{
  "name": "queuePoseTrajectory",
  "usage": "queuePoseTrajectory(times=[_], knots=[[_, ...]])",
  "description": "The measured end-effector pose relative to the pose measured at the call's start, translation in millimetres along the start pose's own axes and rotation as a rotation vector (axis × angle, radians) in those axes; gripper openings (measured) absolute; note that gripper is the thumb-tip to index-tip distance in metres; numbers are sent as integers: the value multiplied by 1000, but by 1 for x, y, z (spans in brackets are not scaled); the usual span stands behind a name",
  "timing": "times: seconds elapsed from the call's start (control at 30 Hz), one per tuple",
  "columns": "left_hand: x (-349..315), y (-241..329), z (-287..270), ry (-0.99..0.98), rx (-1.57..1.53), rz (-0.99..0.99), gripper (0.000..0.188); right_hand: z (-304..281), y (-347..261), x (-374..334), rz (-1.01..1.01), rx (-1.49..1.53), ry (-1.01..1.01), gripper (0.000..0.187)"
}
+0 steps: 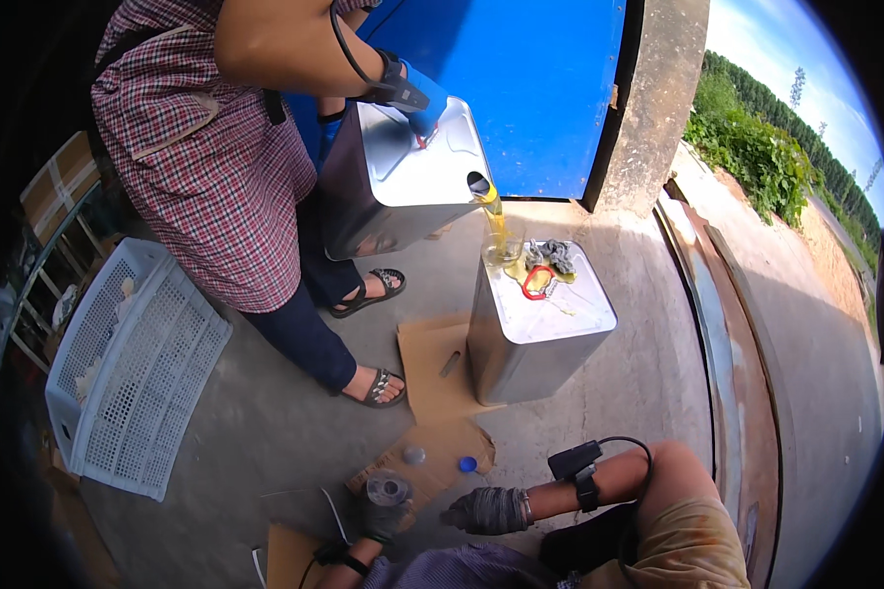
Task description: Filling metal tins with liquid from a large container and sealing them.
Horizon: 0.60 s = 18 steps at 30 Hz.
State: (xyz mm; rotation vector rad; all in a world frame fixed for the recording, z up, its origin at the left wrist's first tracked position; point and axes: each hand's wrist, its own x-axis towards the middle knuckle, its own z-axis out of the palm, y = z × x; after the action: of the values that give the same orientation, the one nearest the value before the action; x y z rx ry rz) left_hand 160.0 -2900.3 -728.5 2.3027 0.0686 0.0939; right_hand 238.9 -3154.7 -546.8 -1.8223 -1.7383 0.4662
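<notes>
The clear jar (pixel 388 488) is in the left hand (pixel 384 517), fingers curled round it, by the lower left edge of the cardboard (pixel 446 440). The right hand (pixel 491 510) (in a gray glove) has bent fingers; I can't tell if they hold anything. A blue cap (pixel 469 464) lies near the cardboard's right edge.

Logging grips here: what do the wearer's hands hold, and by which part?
The left hand holds a clear container by its near side; nothing visible in the right hand.

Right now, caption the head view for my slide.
Someone pours yellow liquid from a tilted metal can; the wearer's left hand holds a clear container.
</notes>
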Motion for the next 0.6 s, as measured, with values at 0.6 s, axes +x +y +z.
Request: queuePoseTrajectory(times=[0.6], knots=[[102, 128, -61, -42, 178, 170, 32, -25, -14, 17, 155, 100, -357, 33]])
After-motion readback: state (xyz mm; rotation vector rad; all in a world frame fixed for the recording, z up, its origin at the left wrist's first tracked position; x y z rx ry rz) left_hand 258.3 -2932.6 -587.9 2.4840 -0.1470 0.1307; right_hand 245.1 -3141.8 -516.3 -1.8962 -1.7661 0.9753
